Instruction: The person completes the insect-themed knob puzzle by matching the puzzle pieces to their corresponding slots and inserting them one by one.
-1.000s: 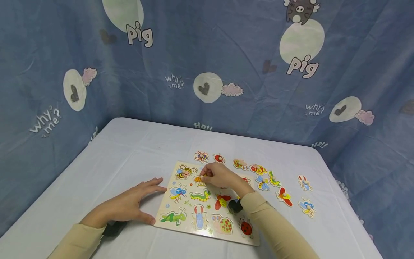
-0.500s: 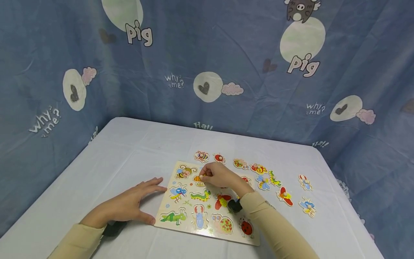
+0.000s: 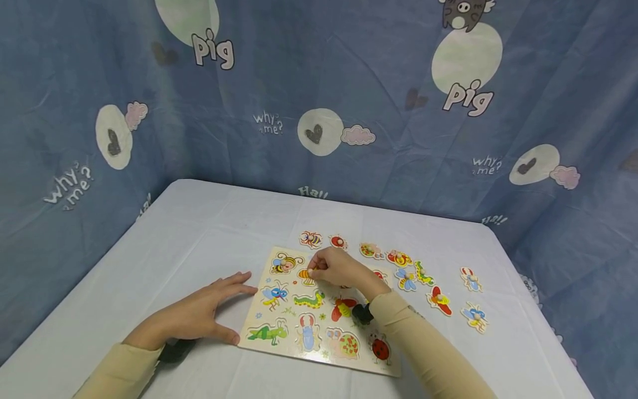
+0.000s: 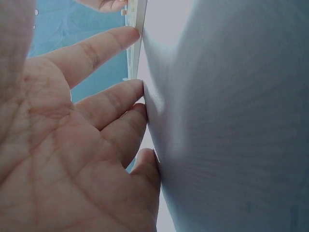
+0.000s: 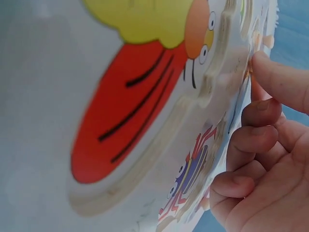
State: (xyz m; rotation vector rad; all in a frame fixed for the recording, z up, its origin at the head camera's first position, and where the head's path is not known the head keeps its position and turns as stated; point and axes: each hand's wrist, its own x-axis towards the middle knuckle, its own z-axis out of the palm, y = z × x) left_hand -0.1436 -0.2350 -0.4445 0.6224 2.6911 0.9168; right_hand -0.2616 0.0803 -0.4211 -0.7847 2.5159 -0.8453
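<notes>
A wooden puzzle board (image 3: 289, 352) with insect pictures lies on the white table. My right hand (image 3: 340, 270) is over its upper part, thumb and forefinger pinching the knob of an orange striped piece (image 3: 306, 277) that lies at its picture on the board; the hand hides part of it. In the right wrist view the right hand (image 5: 270, 159) has its other fingers curled beside the board. My left hand (image 3: 199, 313) rests spread at the board's left edge, fingertips and thumb against it. The left wrist view shows the left hand (image 4: 82, 135) with fingers extended and the board's edge (image 4: 140, 34) at a fingertip.
Loose insect pieces lie behind and right of the board, among them a spider (image 3: 311, 239), a green caterpillar (image 3: 423, 274), a red-winged insect (image 3: 439, 301), a stag beetle (image 3: 471, 279) and a mosquito (image 3: 475, 317). A blue patterned curtain (image 3: 389, 111) hangs behind the table (image 3: 209, 221).
</notes>
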